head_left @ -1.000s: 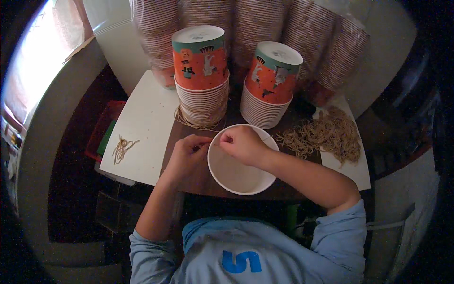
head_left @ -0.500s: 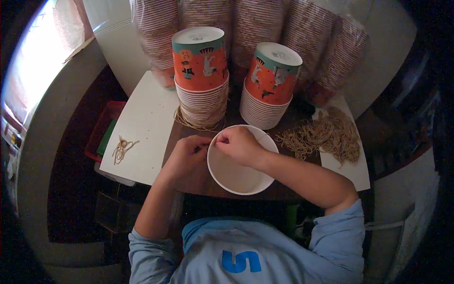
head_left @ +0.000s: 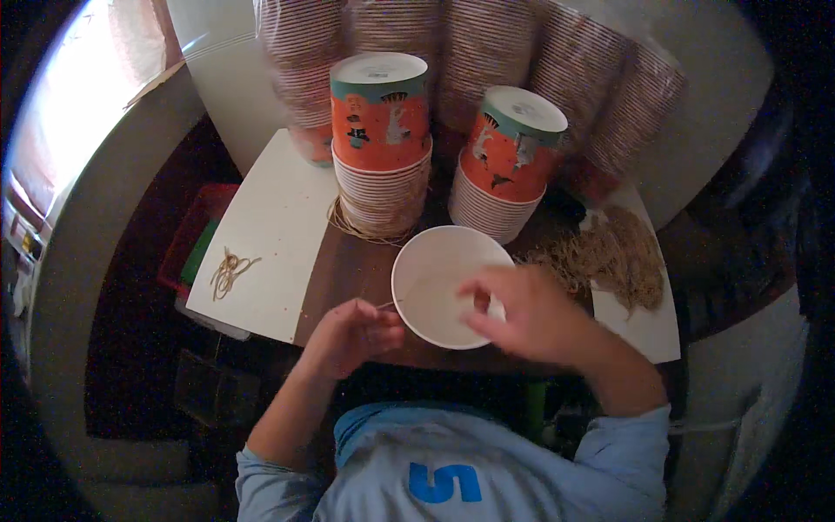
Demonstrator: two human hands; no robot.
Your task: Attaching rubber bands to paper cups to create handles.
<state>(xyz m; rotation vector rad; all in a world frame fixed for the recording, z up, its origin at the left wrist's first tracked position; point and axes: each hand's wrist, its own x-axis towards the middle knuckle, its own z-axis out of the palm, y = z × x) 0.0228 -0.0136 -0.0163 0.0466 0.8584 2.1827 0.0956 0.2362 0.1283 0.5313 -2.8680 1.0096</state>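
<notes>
A white paper bucket [head_left: 426,261] stands upright at the table's near edge, its mouth toward me. Beside its left wall, my left hand [head_left: 355,337] pinches a thin piece of twine [head_left: 386,304] that reaches the bucket's side. My right hand [head_left: 535,313] is over the bucket's right rim, blurred by motion, with thumb and fingers apart and nothing visible between them. Behind stand two stacks of upturned buckets, a left stack [head_left: 383,130] and a right stack [head_left: 513,157], with orange and green printed sides. Loose twine hangs around the left stack's lower part.
A tangled heap of brown twine [head_left: 622,261] lies at the table's right. A small twine bundle [head_left: 230,273] rests on the white left part [head_left: 270,217]. Tall plastic-wrapped bucket stacks [head_left: 487,52] line the back. A red crate [head_left: 196,226] is beyond the left edge.
My right hand has come out of the bucket and moved right and toward me. My left hand has drawn slightly nearer me, with twine now showing at its fingertips. The view has shifted slightly.
</notes>
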